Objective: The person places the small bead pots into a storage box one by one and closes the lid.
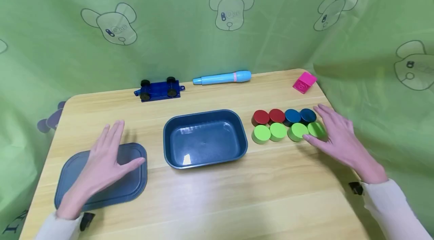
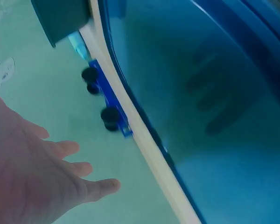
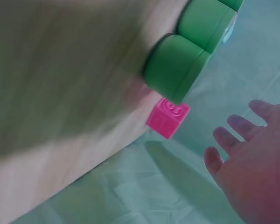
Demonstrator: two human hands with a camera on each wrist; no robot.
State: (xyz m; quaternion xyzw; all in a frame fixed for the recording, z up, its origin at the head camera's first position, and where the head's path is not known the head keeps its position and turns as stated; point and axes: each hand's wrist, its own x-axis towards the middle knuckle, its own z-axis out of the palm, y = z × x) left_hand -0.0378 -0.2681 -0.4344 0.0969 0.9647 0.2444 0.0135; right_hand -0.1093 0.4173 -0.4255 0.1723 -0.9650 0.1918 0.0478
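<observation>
My left hand [image 1: 103, 164] spreads its fingers over a dark blue-grey lid [image 1: 133, 179] lying on the table at the left; in the left wrist view the hand's shadow or reflection shows on the lid [image 2: 168, 93]. At the right, my right hand [image 1: 339, 138] hovers with fingers and thumb apart around the rightmost light green round block [image 1: 316, 129], holding nothing. That block ends a row of several green ones [image 1: 261, 134]. Behind them stand two red round blocks [image 1: 260, 117] and two blue ones [image 1: 292, 117]. Midway between the hands sits a blue-grey container [image 1: 205, 140] with nothing in it.
Along the back edge lie a blue toy wagon base [image 1: 160, 90] with its black wheels up, and a light blue pen-shaped thing [image 1: 222, 78]. A pink block [image 1: 304, 82] is near the back right corner. Green cloth [image 1: 183, 14] hangs behind and beside the table.
</observation>
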